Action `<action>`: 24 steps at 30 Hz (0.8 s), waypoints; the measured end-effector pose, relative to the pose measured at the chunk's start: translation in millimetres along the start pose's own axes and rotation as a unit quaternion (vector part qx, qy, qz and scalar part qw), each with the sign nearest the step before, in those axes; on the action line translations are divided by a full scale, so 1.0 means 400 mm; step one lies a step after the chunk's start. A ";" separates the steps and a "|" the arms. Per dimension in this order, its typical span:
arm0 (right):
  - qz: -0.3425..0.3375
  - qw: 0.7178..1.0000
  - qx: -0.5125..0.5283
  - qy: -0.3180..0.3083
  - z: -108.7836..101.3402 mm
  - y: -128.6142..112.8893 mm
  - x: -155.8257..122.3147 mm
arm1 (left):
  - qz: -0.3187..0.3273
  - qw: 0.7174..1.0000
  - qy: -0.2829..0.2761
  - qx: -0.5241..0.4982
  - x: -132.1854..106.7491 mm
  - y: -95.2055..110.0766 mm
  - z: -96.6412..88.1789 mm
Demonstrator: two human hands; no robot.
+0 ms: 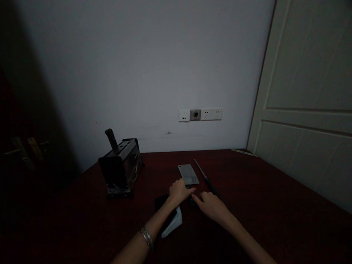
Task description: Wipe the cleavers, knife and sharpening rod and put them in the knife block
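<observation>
The cleaver (pixel 188 174) lies mid-desk, its blade toward the far edge. The person's left hand (pixel 179 191) is bent over the handle near the blade, the right hand (pixel 211 205) at its near end; whether either grips cannot be told. A sharpening rod (pixel 206 178) lies right of it, a cloth (pixel 174 223) nearer the front edge, a knife block (pixel 121 166) toward the desk's (pixel 260 185) left edge.

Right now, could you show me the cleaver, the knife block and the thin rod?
Cleaver (pixel 188 174): head view, on the flat of its blade.
Knife block (pixel 115 172): head view, on its dark end panel.
Thin rod (pixel 207 182): head view, on its black handle.
</observation>
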State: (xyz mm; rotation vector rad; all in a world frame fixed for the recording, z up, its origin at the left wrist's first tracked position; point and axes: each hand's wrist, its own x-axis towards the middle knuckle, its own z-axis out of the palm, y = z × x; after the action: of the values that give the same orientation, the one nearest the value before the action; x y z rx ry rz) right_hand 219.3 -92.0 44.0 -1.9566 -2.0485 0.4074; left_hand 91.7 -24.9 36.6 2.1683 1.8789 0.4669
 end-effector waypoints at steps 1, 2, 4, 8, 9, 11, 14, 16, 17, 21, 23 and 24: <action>-0.001 1.000 0.012 -0.003 0.003 0.007 0.000 | -0.002 1.000 0.002 0.001 0.001 0.001 0.002; -0.004 1.000 0.023 -0.006 0.006 0.012 0.000 | -0.004 1.000 0.002 0.001 0.002 0.002 0.005; -0.018 0.999 0.041 -0.010 0.012 0.018 0.000 | -0.005 1.000 -0.001 0.001 0.005 0.004 0.011; -0.034 0.999 0.034 -0.005 0.016 0.017 -0.004 | -0.009 1.000 0.007 0.003 0.007 0.015 0.023; -0.033 0.999 0.026 -0.005 0.015 0.015 -0.005 | -0.009 1.000 0.009 0.003 0.007 0.018 0.025; -0.031 0.999 0.007 -0.007 0.013 0.007 -0.007 | -0.008 1.000 0.010 0.001 0.007 0.024 0.026; -0.030 0.999 -0.017 -0.004 0.012 -0.006 -0.009 | -0.016 1.000 0.008 -0.005 0.007 0.028 0.024; -0.028 0.999 -0.031 0.005 0.016 -0.016 -0.009 | -0.019 1.000 0.007 -0.009 0.005 0.029 0.022; -0.027 0.999 -0.036 0.011 0.019 -0.020 -0.009 | -0.020 1.000 0.006 -0.010 0.004 0.029 0.022; -0.031 0.999 -0.012 0.028 0.030 -0.029 -0.003 | -0.016 0.999 0.025 -0.017 0.001 0.025 0.023; -0.044 0.998 0.026 0.025 0.033 -0.033 0.003 | -0.021 0.999 0.036 -0.025 0.003 0.021 0.027; -0.051 0.997 0.045 0.026 0.035 -0.034 0.005 | -0.025 0.998 0.038 -0.030 0.005 0.019 0.030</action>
State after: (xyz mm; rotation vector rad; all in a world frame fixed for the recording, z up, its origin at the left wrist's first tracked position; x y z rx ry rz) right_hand 201.2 -90.7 36.3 -1.7837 -2.0509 0.4128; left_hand 103.6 -23.7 28.8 2.0877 1.9291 0.5963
